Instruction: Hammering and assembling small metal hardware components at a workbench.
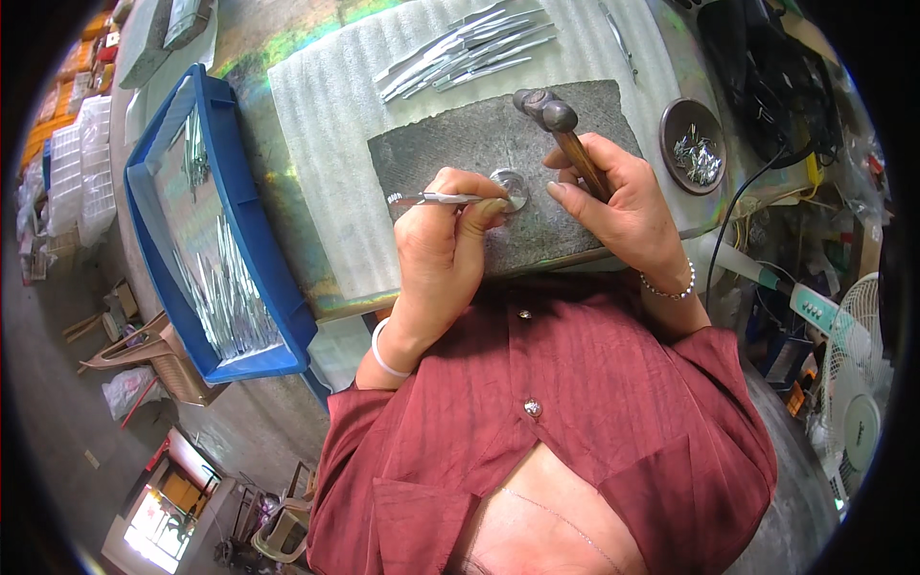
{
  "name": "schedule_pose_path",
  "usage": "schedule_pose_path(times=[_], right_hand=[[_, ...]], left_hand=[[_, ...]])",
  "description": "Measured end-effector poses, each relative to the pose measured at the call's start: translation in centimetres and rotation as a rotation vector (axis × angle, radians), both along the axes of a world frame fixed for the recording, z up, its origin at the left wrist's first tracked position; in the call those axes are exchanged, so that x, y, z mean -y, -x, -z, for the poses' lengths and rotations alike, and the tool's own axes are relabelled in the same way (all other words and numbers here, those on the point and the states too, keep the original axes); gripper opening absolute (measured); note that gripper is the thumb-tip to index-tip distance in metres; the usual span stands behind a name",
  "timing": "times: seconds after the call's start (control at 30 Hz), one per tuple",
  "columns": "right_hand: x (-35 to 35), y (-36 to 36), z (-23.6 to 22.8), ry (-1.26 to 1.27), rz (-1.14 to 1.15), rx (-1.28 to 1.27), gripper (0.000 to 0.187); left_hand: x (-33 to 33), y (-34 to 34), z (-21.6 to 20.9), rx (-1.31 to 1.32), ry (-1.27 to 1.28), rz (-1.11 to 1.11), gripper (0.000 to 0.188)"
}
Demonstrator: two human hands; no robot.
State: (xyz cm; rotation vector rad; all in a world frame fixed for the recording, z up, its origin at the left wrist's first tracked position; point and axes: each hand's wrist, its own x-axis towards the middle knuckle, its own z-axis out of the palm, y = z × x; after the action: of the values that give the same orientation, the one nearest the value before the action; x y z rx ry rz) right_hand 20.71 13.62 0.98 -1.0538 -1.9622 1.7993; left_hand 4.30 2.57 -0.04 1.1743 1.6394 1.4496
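Note:
My left hand (439,230) is closed in a pinch on a slim silver metal strip (450,198). The strip's right tip rests at a small round metal disc (505,179) set on a dark grey slab (431,144). In my right hand (628,206) is a hammer (583,163), its wooden handle wrapped by my fingers. The hammer's metal head is raised just beyond the disc, to its upper right. My palm and fingers partly hide the handle's lower end.
Many silver strips (465,53) lie on a white foam sheet (335,192) beyond the slab. A blue tray (251,211) at left holds more strips. At right stand a round dish (671,115) of small metal parts (699,158), a black cable (725,220) and a fan (853,355).

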Motion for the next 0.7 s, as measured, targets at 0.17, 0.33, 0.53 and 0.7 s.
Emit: schedule_pose_path(times=[0.17,0.33,0.53,0.7], right_hand=[[0.1,0.0,0.1,-0.007,0.008,-0.004,0.023],[0.1,0.1,-0.1,-0.018,0.012,0.01,0.022],[0.7,0.8,1.9,-0.096,0.175,-0.272,0.026],[1.8,0.5,-1.9,0.156,0.085,-0.301,0.032]], left_hand=[[0.1,0.0,0.0,0.067,0.016,-0.007,0.007],[0.1,0.0,-0.1,-0.048,-0.001,0.013,0.006],[0.2,-0.4,-0.4,-0.598,-0.083,0.077,0.017],[0.1,-0.4,-0.4,-0.775,-0.097,0.1,0.02]])
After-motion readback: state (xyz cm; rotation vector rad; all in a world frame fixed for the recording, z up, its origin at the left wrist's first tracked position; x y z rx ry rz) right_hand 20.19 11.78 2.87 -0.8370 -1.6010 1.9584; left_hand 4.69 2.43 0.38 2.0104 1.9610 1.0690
